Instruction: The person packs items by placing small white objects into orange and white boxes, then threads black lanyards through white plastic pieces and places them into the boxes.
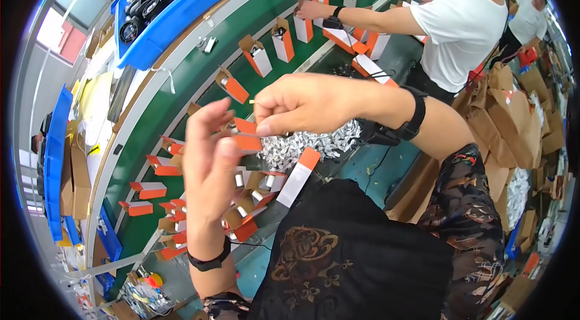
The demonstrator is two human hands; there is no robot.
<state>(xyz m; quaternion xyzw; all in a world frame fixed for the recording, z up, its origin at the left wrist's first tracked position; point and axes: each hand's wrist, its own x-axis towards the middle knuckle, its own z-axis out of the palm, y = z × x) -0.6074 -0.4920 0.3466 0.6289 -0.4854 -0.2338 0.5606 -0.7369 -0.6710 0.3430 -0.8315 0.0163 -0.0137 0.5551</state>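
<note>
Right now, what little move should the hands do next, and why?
Perhaps ease the left hand toward the right hand to help: the left looks open, while the right is curled closed, as if pinching something I can't make out.

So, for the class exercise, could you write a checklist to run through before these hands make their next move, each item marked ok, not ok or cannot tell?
1. Right hand fingers curled in: ok.
2. Grip contents confirmed: cannot tell; the fingers hide most of whatever they may pinch.
3. Left hand thumb and fingers parted: ok.
4. Silvery pile fully visible: not ok; the right hand and forearm cover part of it.
5. Upright boxes on the green belt all closed: not ok; for one, the orange-and-white box has its flaps up.
6. Co-worker's hand clear of both hands: ok; it is at a box farther along.
</note>
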